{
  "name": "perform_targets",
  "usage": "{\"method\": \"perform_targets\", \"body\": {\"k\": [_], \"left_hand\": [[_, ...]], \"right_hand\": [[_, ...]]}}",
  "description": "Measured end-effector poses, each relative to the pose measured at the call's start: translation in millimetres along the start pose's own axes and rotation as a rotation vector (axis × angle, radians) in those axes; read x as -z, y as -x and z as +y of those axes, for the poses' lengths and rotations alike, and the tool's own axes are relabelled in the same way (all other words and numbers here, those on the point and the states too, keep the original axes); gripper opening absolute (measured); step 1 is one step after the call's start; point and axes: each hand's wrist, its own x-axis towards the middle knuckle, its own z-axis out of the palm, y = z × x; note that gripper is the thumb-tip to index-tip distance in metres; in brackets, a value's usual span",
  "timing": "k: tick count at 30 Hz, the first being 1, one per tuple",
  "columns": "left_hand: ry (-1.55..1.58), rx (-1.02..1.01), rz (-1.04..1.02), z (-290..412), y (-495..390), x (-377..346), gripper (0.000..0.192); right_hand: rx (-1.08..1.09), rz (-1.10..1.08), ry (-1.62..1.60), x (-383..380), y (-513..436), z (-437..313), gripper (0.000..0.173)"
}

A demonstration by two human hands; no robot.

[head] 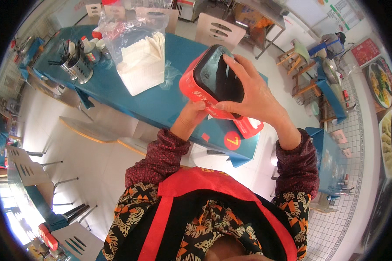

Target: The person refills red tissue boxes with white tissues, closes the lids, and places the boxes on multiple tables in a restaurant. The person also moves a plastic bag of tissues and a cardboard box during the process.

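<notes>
A red plastic box, probably a napkin dispenser, is tilted above the teal tabletop, its glossy black end facing up. My left hand grips its lower side, the thumb against the printed red wall. My right hand spreads across the black end, fingertips on its far edge and thumb on its near edge. Whether that end is a lid or a base I cannot tell. Partly hidden below it, another red piece with white on it sits at the table's edge. A stack of white paper napkins lies in an opened clear plastic bag.
Metal holders with black chopsticks and a sauce bottle stand on the left of the teal table. Chairs line its far side. A bent-over person is at the far right, near wooden stools.
</notes>
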Motion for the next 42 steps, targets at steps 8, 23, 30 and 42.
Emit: {"method": "perform_targets", "body": {"k": [8,23,30,42], "left_hand": [[-0.213,-0.025,-0.028,10.8,-6.7,10.7,0.109],[-0.134,0.066,-0.073,27.3,-7.0,40.7,0.11],[-0.058,0.12,-0.081,37.7,-8.6,36.1,0.115],[0.246,0.129,-0.104,2.0,6.5,58.0,0.088]], "right_hand": [[0.013,-0.051,0.134,2.4,-6.2,-11.4,0.091],[-0.101,-0.2,0.271,-1.7,-36.1,-49.7,0.095],[-0.035,-0.161,0.246,-5.4,-49.6,-54.9,0.09],[0.102,-0.18,0.115,3.5,-74.4,-29.1,0.054]]}}
